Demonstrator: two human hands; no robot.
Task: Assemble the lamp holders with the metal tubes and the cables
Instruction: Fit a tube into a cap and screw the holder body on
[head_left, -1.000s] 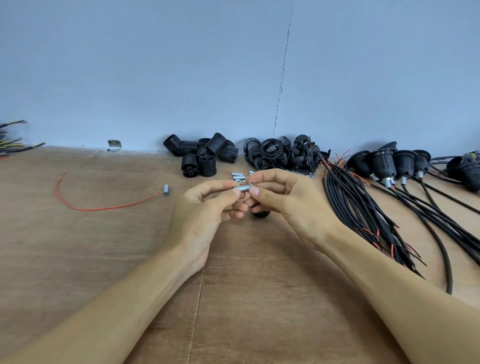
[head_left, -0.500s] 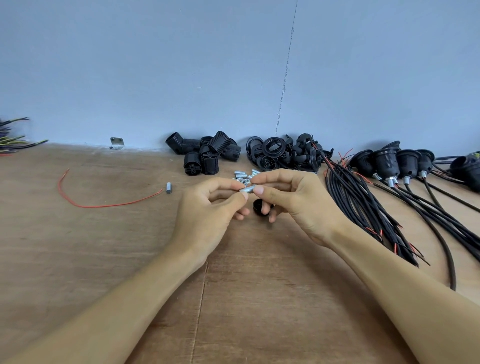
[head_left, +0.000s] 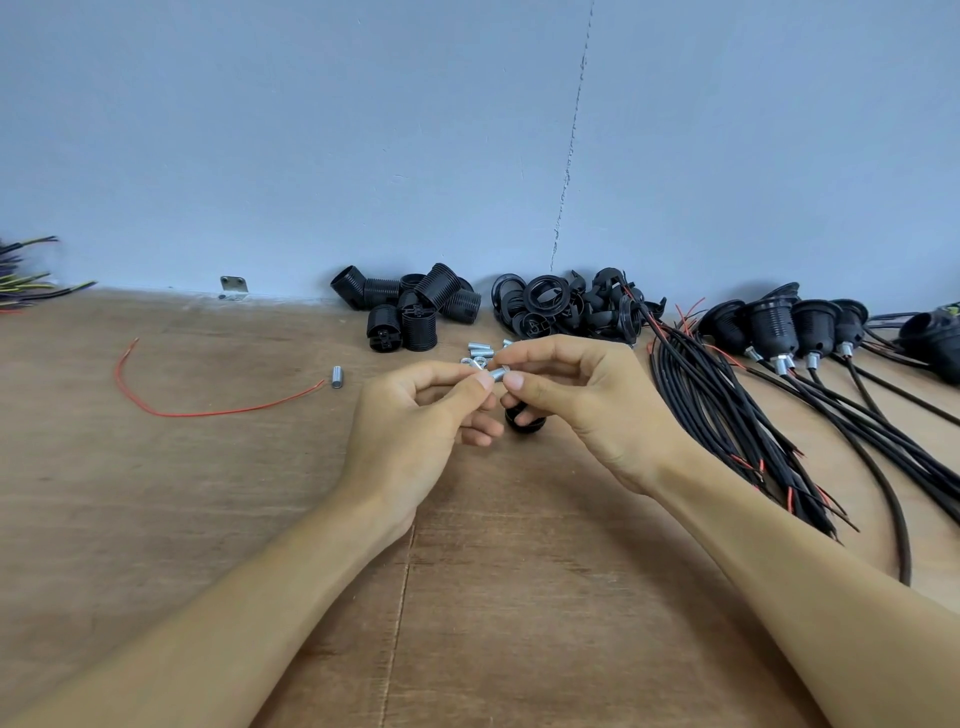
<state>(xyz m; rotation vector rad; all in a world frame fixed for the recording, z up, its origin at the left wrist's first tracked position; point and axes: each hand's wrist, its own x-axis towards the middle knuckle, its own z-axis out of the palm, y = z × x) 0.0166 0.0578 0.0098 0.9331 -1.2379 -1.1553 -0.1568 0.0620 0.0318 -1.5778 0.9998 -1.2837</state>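
Metal tube (head_left: 497, 372) tilted further, long axis left-right, right end higher, pinched by left hand (head_left: 415, 431) and right hand (head_left: 587, 400).

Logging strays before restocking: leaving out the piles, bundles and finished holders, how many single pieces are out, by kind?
Short silver metal tubes: 2 (held tube pinched by left hand and right hand; lone tube lying apart)
Thin red wire: 1
Black round plastic part below the right hand: 1
Small metal bracket at the wall: 1
Total: 5
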